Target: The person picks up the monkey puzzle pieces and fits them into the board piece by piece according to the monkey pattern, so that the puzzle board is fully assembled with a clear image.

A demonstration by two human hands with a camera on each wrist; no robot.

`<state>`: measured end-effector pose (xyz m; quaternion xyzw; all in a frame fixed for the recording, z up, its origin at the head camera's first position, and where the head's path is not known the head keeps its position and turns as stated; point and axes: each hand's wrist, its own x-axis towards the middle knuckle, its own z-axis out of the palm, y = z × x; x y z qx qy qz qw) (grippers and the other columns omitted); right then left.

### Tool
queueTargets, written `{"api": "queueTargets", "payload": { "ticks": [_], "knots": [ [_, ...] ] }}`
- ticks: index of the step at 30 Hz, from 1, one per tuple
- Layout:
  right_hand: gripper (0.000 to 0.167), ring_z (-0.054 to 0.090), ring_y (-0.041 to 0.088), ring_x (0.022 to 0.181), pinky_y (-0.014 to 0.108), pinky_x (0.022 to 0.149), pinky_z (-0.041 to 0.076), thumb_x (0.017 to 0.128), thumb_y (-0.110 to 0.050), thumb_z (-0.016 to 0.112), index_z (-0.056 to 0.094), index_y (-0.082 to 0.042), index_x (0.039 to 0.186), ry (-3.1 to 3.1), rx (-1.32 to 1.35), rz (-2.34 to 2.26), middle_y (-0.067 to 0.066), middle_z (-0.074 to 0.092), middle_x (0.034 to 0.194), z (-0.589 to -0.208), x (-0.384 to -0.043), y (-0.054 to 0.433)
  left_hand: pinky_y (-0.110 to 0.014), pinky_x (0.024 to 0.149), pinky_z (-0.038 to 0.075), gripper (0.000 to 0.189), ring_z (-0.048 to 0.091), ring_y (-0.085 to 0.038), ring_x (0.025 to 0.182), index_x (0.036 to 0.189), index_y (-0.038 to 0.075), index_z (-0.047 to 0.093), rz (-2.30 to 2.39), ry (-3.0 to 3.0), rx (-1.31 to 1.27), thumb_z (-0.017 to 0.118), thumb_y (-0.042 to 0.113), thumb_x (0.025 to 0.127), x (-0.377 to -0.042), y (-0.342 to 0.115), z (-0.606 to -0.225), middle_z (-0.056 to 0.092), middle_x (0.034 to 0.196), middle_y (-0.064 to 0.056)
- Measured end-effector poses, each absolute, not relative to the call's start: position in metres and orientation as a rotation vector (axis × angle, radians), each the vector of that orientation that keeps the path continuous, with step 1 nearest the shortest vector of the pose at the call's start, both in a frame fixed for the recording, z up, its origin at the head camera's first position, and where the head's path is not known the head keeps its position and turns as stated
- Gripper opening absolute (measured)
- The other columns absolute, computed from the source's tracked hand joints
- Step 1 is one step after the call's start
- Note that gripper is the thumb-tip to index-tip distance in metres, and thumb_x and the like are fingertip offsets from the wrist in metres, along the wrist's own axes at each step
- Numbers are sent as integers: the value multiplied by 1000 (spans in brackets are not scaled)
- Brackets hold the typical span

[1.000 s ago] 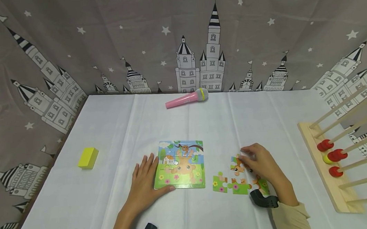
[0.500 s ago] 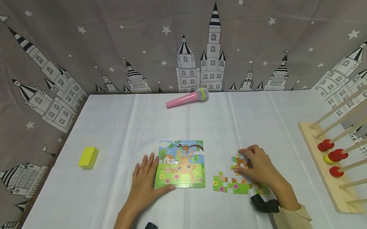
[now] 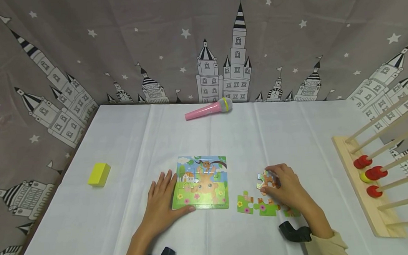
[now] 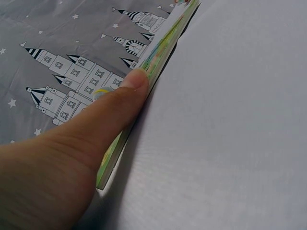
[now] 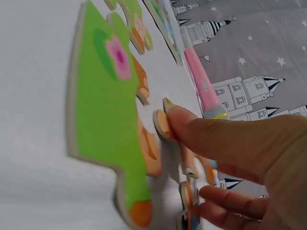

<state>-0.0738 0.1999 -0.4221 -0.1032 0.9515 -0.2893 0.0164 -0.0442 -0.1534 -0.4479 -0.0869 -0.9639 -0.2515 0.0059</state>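
Observation:
In the head view my left hand (image 3: pixel 159 208) lies with its fingers spread along the left side of a picture puzzle board (image 3: pixel 201 203). Its thumb (image 4: pixel 136 81) touches the board's near edge in the left wrist view. My right hand (image 3: pixel 291 186) pinches a brown-and-blue puzzle piece (image 3: pixel 266 180) between thumb and fingers, and the piece looks tilted. Below that hand lie loose pieces: a green one with a yellow flower (image 3: pixel 243 205), one with a pink flower (image 3: pixel 266 210), and another green piece (image 3: pixel 291 212) partly hidden by the wrist.
A pink toy microphone (image 3: pixel 208 110) lies at the back of the white-covered table. On the left sits a yellow block (image 3: pixel 99 175). A wooden rack (image 3: pixel 352 181) with upright pegs and several red and yellow beads stands at the right. A castle-print curtain (image 3: pixel 133 38) hangs behind.
My right hand's thumb and fingers have come around the upper puzzle piece, which has since tilted. The left hand and the board have stayed in place.

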Motion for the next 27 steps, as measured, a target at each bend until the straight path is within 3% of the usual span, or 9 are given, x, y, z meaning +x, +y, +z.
{"api": "queueTargets", "payload": {
  "ticks": [4,9,19,27],
  "knots": [
    [57,55,20,87,35,74,47,71,-22,77,51,-5,119,2935,-326,-1003,12,59,106,-424,-72,198,-52,112,6,103,10,-33,141,142,6,29,-787,-3013,-277,68,61,64,-44,-153,-448,20,151,-12],
    [57,50,13,75,22,63,44,73,-18,75,49,-10,123,2889,-327,-1094,6,60,92,-426,-69,193,-52,112,5,103,10,-32,141,142,6,29,-792,-3011,-277,68,62,64,-44,-154,-448,20,151,-12],
    [55,55,8,78,20,67,49,75,-10,72,52,-18,126,2914,-439,-1170,1,65,96,-431,-64,188,-52,112,6,103,10,-33,141,142,6,29,-793,-3008,-279,68,62,64,-44,-154,-448,20,151,-12],
    [37,46,1,68,17,59,42,74,-8,71,64,-15,110,2928,-485,-1173,-7,61,84,-432,-62,187,-52,111,7,103,12,-33,140,141,5,30,-782,-3000,-282,68,62,64,-44,-154,-449,22,151,-13]
  ]
}}
